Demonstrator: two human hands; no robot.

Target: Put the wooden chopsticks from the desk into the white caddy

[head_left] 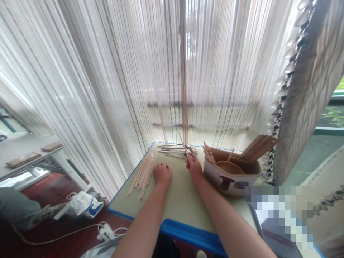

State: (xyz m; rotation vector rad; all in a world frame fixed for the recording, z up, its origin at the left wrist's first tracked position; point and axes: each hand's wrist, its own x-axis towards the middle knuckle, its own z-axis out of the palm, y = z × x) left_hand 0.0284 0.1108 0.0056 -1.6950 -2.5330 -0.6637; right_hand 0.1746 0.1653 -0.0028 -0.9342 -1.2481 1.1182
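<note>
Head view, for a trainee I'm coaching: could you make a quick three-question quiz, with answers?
1. True or false: the cutlery lies at the near edge of the table.
2. The table's edging is: A) red; B) blue; C) black.
3. Fill in: the left hand is between the pale sticks and the ____ hand.

Key: 1. False, it lies toward the far edge. 2. B. 3. Right.

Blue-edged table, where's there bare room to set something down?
Bare: between left hand and right hand, back to the blue edge; also the corner this side of the chopsticks. Crowded: far end, metal spoons; right, utensil box.
</note>
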